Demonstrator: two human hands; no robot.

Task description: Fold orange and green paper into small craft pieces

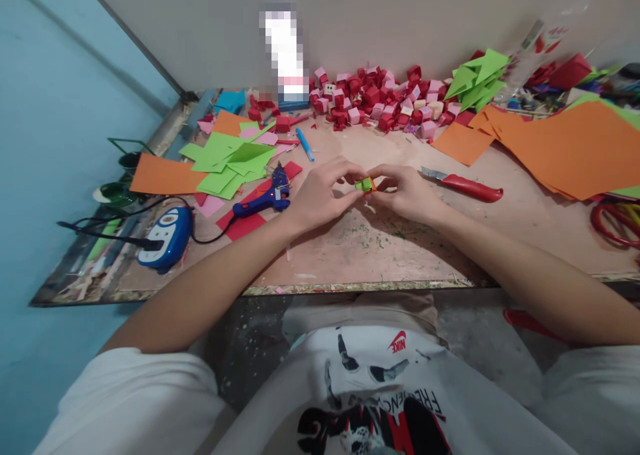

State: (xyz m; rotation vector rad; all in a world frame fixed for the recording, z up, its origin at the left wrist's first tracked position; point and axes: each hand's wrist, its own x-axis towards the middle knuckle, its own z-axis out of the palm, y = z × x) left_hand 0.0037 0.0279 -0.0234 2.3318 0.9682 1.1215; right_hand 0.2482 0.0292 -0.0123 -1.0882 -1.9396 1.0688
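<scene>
Between the fingertips of both hands is a small green and orange folded foam-like piece (367, 185), held just above the table. My left hand (330, 188) pinches its left side with thumb and index finger. From the right, my right hand (403, 190) grips it the same way, partly hiding the orange part. A red-handled utility knife (465, 185) lies to the right of my right hand. On the other side, a blue hot glue gun (267, 195) rests near my left wrist. Green crumbs (373, 235) are scattered on the tabletop under the hands.
A pile of red and pink small cubes (380, 98) lies along the back wall. Green sheets (233, 158) are at left, orange sheets (565, 148) at right. A blue power socket (167, 238), a blue pen (305, 144), red-handled scissors (613, 225) and a plastic bottle (537, 48) stand or lie around.
</scene>
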